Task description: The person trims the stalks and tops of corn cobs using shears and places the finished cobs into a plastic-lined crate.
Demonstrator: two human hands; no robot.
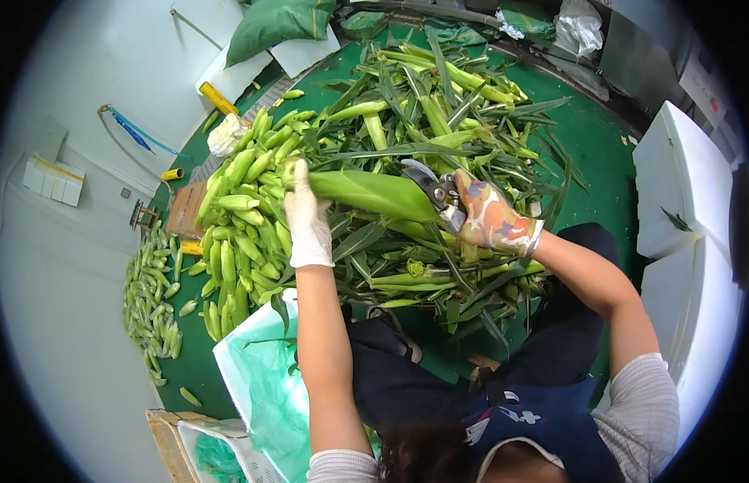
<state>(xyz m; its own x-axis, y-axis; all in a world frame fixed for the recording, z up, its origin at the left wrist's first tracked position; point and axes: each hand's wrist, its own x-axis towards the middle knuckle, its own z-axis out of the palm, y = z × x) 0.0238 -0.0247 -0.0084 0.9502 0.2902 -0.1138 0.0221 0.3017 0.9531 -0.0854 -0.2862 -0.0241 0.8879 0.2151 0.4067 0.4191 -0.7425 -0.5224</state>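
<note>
My left hand (307, 216), in a white glove, grips the left end of a green-husked corn ear (374, 194) held level over the pile. My right hand (494, 219), in a patterned glove, holds pruning shears (436, 187) whose blades sit at the ear's right end. Below and around both hands lies a heap of cut husks and long leaves (439, 121) on the green mat (600, 153).
A stack of trimmed corn ears (237, 241) lies left of my left hand, with several more (151, 298) at the mat's edge. A white crate lined with green mesh (266, 378) sits by my left arm. White foam boxes (684, 185) stand at right, a green sack (278, 24) behind.
</note>
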